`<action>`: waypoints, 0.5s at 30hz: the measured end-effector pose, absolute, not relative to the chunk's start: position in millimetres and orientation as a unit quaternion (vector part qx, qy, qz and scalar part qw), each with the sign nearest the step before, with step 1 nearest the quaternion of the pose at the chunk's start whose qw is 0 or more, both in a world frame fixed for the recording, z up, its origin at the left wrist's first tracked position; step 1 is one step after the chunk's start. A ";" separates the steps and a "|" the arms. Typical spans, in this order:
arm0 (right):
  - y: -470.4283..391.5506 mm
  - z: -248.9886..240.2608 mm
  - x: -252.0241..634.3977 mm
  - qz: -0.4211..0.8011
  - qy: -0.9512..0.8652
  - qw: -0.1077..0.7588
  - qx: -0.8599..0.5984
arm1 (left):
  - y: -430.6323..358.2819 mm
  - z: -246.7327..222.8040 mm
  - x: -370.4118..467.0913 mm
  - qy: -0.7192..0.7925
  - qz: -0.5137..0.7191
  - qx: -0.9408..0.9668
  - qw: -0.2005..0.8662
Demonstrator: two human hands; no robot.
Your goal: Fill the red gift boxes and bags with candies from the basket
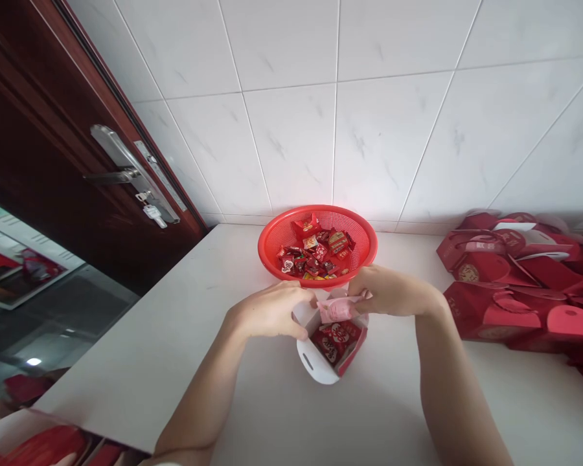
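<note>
A small open candy box (317, 362), white inside and red outside, stands on the white table in front of me. Red wrapped candies (337, 338) lie inside it. My left hand (276, 312) grips the box's left wall between thumb and fingers. With my right hand (386, 291) I hold a pink packet (337, 309) over the back of the box opening. Just behind the box is a red plastic basket (267, 249) with assorted wrapped sweets (315, 252) in it.
Several red gift boxes (495, 310) are piled at the table's right. Tiles cover the wall (291, 142) behind. On the left is a dark door (53, 116) with a metal handle (111, 175) and keys. Red and white boxes (43, 446) sit at the lower left, by the table edge.
</note>
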State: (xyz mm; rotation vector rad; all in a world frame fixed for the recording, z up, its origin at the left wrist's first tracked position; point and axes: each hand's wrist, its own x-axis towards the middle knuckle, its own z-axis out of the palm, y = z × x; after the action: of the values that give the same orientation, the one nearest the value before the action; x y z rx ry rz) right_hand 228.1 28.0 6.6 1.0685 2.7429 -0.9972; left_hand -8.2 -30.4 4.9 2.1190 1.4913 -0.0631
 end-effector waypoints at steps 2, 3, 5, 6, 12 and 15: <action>28.2 10.3 234.4 -0.344 0.883 -0.007 0.320 | -31.7 6.4 -7.9 0.558 -0.030 0.785 0.268; 28.6 12.3 238.8 -0.360 0.879 -0.020 0.313 | -33.3 8.3 -7.5 0.553 -0.017 0.789 0.266; 29.9 15.8 248.7 -0.406 0.867 -0.038 0.286 | -38.4 13.7 -6.4 0.536 0.035 0.799 0.271; 30.4 17.2 253.5 -0.433 0.860 -0.042 0.267 | -41.6 16.8 -5.8 0.526 0.069 0.802 0.274; 23.4 24.2 265.9 -0.461 0.853 -0.073 0.232 | -57.1 27.2 -6.4 0.496 0.195 0.807 0.254; 18.0 27.3 262.1 -0.454 0.856 -0.076 0.235 | -58.0 28.5 -8.6 0.465 0.215 0.823 0.243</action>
State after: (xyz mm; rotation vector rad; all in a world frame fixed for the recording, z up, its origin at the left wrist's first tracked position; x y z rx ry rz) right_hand 262.1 18.0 27.3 0.7757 2.8268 -1.5006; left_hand -8.6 -58.0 28.5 2.2495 1.2715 0.5875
